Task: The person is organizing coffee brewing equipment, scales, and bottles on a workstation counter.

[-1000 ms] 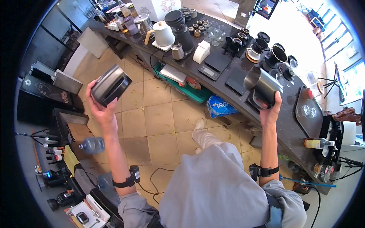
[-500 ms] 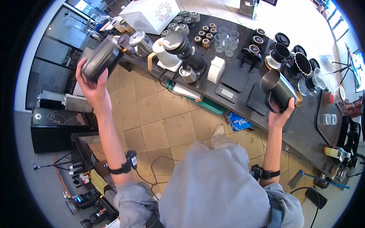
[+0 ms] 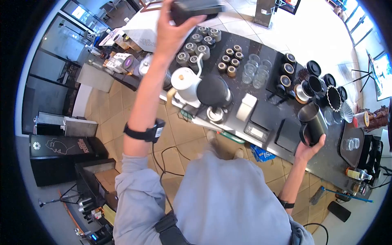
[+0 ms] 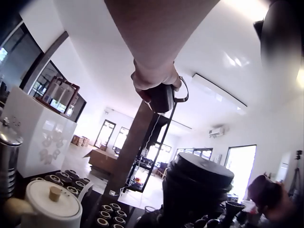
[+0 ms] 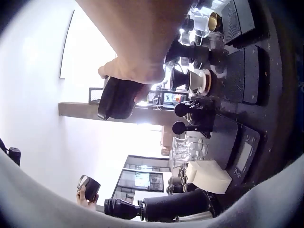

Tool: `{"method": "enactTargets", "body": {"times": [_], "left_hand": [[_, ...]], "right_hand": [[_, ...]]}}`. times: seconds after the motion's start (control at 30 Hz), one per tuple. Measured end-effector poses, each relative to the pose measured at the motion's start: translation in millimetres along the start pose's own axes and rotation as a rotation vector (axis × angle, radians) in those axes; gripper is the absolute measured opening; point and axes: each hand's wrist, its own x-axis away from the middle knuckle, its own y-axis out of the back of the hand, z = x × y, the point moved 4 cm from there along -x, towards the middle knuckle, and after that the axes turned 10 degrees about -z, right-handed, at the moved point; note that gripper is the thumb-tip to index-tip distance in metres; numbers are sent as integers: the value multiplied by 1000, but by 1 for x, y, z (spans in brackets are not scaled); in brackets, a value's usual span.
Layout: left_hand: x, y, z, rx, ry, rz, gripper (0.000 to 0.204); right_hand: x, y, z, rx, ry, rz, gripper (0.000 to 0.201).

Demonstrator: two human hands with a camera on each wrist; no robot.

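In the head view the left hand (image 3: 173, 34), raised at the top, grips a dark metal pitcher (image 3: 195, 9), blurred and partly cut off by the frame edge. The left wrist view shows that pitcher (image 4: 162, 97) with its handle standing out to the right of the hand (image 4: 154, 76). At the right, over the counter's front part, the right hand (image 3: 309, 150) holds a second dark pitcher (image 3: 313, 124), its mouth toward the upper left. The right wrist view shows the second pitcher (image 5: 118, 99) under the right hand (image 5: 133, 71).
A white kettle (image 3: 185, 85) and a black grinder (image 3: 213, 92) stand on the counter below the left hand. Scales (image 3: 258, 131), glasses (image 3: 256, 71), small jars (image 3: 231, 61) and black drippers (image 3: 314, 84) occupy the middle and right. A tray (image 3: 347, 157) lies at the right end.
The left hand has moved up and to the right with its pitcher, from over the floor side to above the counter's far left part. The right hand has shifted slightly right and down with its pitcher.
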Motion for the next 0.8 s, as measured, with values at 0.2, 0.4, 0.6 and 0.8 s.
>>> {"method": "enactTargets", "body": {"times": [0.2,0.4,0.6,0.8], "left_hand": [[-45,-72,65,-141,-195,223,70],[-44,-146,115,-15,-152,480,72],[-3,-212,185,-193,-157,687,70],[28,-251,223,-316,-94,901,70]], "right_hand": [[29,-44,-9,29,121,-109,58],[56,-43,-3,129,220,-176,56],[61,-31,-1,131,260,-270,63],[62,-1,2,158,243,-299,67]]}}
